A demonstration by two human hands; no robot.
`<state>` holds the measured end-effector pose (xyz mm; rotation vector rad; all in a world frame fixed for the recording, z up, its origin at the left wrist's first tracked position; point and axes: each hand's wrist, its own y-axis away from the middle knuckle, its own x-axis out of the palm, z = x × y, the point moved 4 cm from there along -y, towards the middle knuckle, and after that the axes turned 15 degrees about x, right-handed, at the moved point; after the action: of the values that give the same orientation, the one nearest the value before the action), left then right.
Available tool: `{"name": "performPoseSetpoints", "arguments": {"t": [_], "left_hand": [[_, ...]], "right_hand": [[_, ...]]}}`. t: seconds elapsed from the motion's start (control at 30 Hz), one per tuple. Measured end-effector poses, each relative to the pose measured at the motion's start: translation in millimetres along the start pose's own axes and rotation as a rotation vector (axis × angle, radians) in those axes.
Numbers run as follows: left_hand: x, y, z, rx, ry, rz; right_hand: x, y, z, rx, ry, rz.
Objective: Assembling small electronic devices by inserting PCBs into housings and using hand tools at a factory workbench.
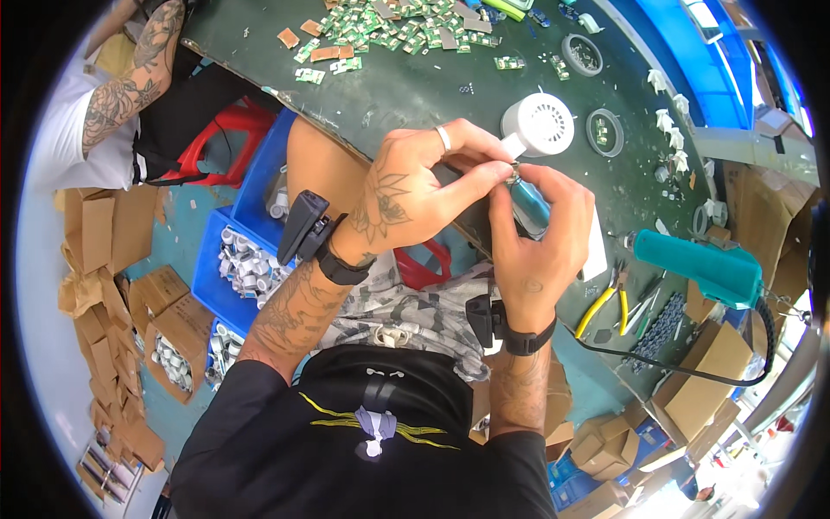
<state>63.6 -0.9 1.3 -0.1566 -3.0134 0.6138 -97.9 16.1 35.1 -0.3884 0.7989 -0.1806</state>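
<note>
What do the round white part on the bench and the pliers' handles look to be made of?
The round white part looks like moulded plastic: matt, uniformly white, with a slotted grille in its face. The pliers have yellow handles, smooth and slightly glossy, probably a plastic or rubber sleeve over metal; the jaws are too small to judge.

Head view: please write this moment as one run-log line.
left hand: pinches small part | right hand: holds teal tool | white fan housing behind

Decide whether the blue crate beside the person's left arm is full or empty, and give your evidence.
Partly full, not empty: the blue crate holds a heap of small white cylindrical parts, while its blue wall rises bare above them.
</note>
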Motion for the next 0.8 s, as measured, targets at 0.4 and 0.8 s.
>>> {"name": "performPoseSetpoints", "arguments": {"t": [0.4, 0.8], "left_hand": [[8, -65, -22, 0.364, -0.622, 0.245], [4, -57, -15, 0.148, -0.402, 0.185]], "right_hand": [[0, 1, -15, 0.129, -0.196, 0.017], [-7, 1, -19, 0.253, -0.247, -0.026]]}}
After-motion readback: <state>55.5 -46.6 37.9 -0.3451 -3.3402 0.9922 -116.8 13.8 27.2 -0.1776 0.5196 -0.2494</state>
